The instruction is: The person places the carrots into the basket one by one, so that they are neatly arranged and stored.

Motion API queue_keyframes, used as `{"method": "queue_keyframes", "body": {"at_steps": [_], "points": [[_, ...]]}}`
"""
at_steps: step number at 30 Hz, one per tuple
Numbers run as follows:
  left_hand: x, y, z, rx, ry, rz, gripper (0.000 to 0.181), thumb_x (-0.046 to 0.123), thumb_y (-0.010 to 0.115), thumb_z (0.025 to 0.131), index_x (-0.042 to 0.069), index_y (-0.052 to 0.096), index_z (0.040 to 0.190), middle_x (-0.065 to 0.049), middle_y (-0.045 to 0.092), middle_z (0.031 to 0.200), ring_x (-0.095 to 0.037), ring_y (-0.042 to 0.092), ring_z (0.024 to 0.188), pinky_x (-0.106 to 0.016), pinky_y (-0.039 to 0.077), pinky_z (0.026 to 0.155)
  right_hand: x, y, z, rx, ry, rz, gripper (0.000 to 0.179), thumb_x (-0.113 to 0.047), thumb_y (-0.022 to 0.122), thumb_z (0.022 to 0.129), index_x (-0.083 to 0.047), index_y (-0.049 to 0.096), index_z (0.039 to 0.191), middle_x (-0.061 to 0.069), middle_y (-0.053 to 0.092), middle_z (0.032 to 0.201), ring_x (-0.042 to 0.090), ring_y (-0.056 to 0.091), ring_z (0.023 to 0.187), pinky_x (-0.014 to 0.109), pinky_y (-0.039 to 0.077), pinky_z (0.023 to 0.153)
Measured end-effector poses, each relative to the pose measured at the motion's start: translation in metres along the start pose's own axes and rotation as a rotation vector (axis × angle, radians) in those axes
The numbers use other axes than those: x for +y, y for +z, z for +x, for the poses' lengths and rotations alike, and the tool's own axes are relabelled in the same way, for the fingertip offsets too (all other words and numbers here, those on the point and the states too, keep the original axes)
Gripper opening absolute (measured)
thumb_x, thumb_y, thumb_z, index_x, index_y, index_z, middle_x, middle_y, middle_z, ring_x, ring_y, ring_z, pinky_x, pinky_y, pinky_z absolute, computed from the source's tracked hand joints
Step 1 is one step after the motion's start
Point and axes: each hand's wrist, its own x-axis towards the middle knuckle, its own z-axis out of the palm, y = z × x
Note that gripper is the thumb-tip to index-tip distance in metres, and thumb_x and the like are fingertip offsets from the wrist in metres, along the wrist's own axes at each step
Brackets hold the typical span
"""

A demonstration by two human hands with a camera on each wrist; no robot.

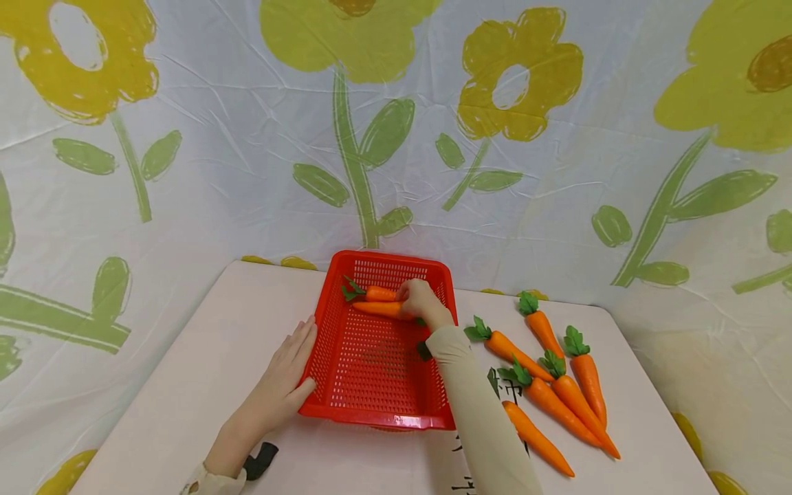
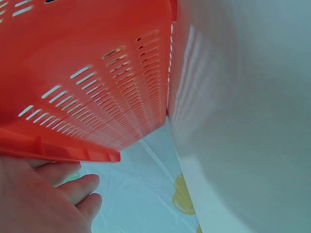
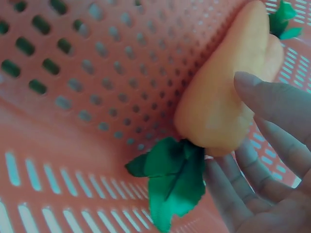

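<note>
A red plastic basket (image 1: pixel 386 416) stands on the table with two orange toy carrots inside near its far end. My right hand (image 1: pixel 423 302) reaches into it and holds the nearer carrot (image 1: pixel 379 309) by its thick, leafy end. In the right wrist view, the thumb lies on that carrot (image 3: pixel 214 97) and the fingers curl beneath it; its green leaves (image 3: pixel 177 179) hang free. The farther carrot (image 1: pixel 379 293) lies just beyond, its leaves to the left. My left hand (image 1: pixel 278 378) rests against the basket's left rim, fingers fairly straight; in the left wrist view the fingers touch the rim's outside.
Several more carrots (image 1: pixel 557 407) lie in a loose group on the table (image 1: pixel 179 385), right of the basket, some overlapping. Black writing (image 1: pixel 512 392) shows on the tabletop, partly behind the right sleeve. A flower-patterned cloth (image 1: pixel 247 137) rises behind the table and along its sides.
</note>
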Motion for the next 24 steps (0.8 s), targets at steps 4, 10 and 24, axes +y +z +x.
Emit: {"method": "queue_keyframes", "body": {"at_steps": [4,10,24], "points": [[0.0,0.0,0.0,0.006,0.007,-0.003,0.08,0.005,0.052,0.081,-0.007,0.021,0.154,-0.021,0.018,0.162,-0.036,0.015,0.149,-0.037,0.005,0.121,-0.005,-0.007,-0.003,0.014,-0.01,0.051,0.025,-0.002,0.081,0.07,0.0,0.073,0.094,0.011,0.067,0.091,0.024,0.057,0.083,0.033,0.053,0.072],[-0.001,0.001,0.001,0.006,0.013,-0.003,0.08,0.005,0.052,0.082,-0.007,0.021,0.154,-0.02,0.018,0.163,-0.032,0.012,0.151,-0.035,0.003,0.121,-0.007,-0.021,-0.008,0.043,-0.007,0.141,0.029,-0.006,0.082,0.072,0.0,0.072,0.1,0.014,0.069,0.097,0.026,0.061,0.089,0.036,0.054,0.074],[-0.001,-0.001,0.001,-0.001,0.011,-0.01,0.08,0.005,0.052,0.082,-0.007,0.02,0.154,-0.02,0.017,0.163,-0.034,0.012,0.15,-0.036,0.004,0.121,-0.03,-0.067,-0.043,0.117,-0.047,0.329,0.034,-0.008,0.078,0.08,0.002,0.069,0.111,0.021,0.066,0.113,0.031,0.061,0.102,0.042,0.051,0.086]]}}
